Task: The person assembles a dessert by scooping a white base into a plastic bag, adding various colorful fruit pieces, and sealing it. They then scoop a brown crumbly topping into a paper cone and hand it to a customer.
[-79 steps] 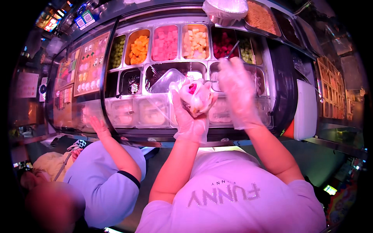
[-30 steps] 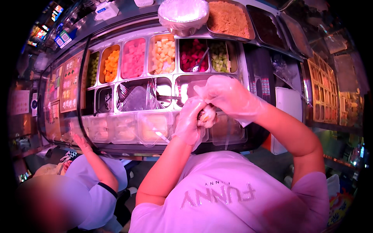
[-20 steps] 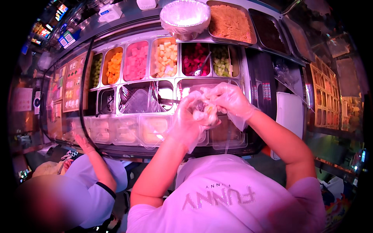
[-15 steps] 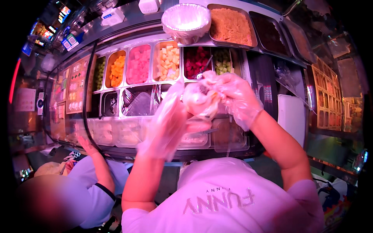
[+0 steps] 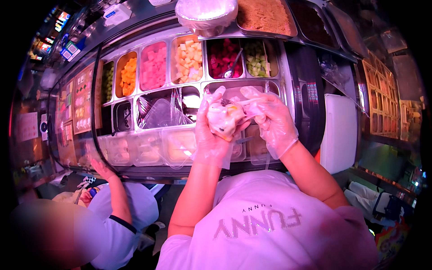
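Cupped in my left hand (image 5: 210, 141) is a pale, soft filled wrap (image 5: 222, 120), with orange and dark bits showing at its top. Its exact kind cannot be made out. My right hand (image 5: 275, 120) closes its fingers at the wrap's right side, where a thin whitish edge stretches between them. Clear plastic gloves cover both hands. They are held above the near part of the counter, in front of the dark red fruit cubes (image 5: 220, 63) with a spoon (image 5: 234, 64) in them.
Steel pans hold pale yellow cubes (image 5: 189, 60), pink cubes (image 5: 154, 66) and orange cubes (image 5: 128, 77). Behind them stand foil bowls (image 5: 207, 15) and a tray of brown crumbs (image 5: 263, 18). Lidded tubs (image 5: 148, 146) line the near edge. A co-worker's hand (image 5: 102, 168) rests at the left.
My left hand has turned from upright to cupped beneath the wrap, and the filling shows more. My right hand has come down slightly along its side. The view has shifted a little.
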Available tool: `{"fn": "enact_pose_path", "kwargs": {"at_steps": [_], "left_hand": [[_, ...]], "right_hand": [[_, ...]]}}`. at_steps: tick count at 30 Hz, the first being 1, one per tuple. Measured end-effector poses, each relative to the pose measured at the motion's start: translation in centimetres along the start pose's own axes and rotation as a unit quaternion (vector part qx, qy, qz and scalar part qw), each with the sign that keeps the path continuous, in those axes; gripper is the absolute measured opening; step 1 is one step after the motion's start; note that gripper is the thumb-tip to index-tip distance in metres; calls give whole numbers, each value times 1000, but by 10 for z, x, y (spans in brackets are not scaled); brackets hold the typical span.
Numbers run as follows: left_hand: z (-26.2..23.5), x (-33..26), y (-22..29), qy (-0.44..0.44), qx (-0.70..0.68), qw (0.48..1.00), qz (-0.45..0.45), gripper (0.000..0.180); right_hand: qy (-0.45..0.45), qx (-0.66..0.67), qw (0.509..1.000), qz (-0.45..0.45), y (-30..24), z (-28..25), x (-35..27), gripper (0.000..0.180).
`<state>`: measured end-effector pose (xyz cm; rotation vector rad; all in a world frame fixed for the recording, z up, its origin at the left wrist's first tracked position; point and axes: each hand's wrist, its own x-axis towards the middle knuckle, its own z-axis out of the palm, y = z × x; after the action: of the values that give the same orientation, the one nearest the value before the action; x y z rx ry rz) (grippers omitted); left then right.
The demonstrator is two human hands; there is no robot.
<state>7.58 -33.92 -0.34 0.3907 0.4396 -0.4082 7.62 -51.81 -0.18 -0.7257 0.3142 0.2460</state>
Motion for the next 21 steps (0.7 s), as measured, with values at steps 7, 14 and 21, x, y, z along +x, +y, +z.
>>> {"fn": "enact_pose_path", "kwargs": {"at_steps": [7,14,21], "left_hand": [[11,7,2,-38,46,997,46,56],[7,27,6,-59,210,968,125,52],[-4,40,3,-214,5,968,128,51]], "right_hand": [[-47,-102,994,0,-19,24,2,16],[-172,-565,757,-278,-36,56,32,16],[-134,-867,170,-449,10,111,-5,43]]}}
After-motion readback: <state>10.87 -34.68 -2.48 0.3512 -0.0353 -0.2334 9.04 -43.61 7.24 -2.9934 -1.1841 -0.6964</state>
